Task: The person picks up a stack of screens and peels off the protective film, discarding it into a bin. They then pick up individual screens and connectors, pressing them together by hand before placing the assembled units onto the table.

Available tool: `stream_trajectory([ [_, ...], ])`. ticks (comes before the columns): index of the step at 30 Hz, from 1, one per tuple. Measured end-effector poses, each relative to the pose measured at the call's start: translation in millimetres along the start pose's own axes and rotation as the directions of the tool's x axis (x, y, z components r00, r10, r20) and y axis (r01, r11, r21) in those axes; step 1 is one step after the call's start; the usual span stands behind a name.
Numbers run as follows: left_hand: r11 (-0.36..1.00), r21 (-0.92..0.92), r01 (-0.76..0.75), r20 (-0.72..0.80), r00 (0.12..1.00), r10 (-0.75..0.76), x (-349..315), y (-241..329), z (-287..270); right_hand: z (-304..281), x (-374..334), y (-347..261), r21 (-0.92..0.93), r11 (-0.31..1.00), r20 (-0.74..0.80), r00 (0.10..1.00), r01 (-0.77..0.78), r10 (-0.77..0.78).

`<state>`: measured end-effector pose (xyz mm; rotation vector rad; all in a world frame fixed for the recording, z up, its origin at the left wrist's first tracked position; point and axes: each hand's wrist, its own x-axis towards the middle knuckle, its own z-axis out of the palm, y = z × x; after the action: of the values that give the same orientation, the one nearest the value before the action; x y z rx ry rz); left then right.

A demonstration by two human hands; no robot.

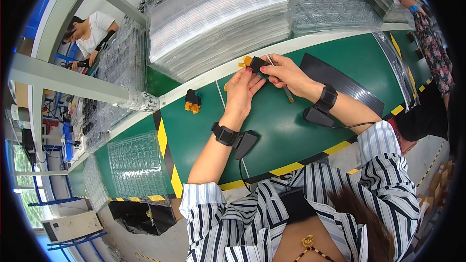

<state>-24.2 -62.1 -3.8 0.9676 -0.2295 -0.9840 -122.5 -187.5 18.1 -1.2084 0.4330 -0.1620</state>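
Observation:
Above the far part of the green bench, my left hand (239,90) and my right hand (290,76) meet at a small black part with orange-yellow tabs (257,64). My left fingertips pinch it from below at its tabbed end. The thumb and forefinger of my right hand grip its right end. A slim metal tool, perhaps tweezers (289,95), also lies in my right hand, passing between the fingers. To the left of my hands, similar black and orange parts (192,101) sit in a small cluster on the bench. Another orange bit is mostly hidden behind my left hand.
Tall stacks of clear plastic trays (213,24) stand behind the green bench (272,136). A dark, shiny sheet (340,85) lies right of my hands. At the left are clear trays (138,165) and a metal post (73,80). Co-workers are at the far left and right.

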Motion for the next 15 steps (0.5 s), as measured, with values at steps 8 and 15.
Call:
stream_trajectory([
  [8, 0.992, 0.121, -0.024, 0.143, 0.99, 0.006, 5.8, -0.7, -16.6, -3.7, -3.0, 5.7, -0.344, 0.893, 0.03, 0.954, 0.29, -0.298],
  [15, 0.714, 0.603, -0.356, 0.25, 0.934, 0.254, -10.1, -6.5, -8.6, -16.4, -22.7, 4.3, -0.852, 0.391, 0.242, 0.924, 0.348, -0.296],
])
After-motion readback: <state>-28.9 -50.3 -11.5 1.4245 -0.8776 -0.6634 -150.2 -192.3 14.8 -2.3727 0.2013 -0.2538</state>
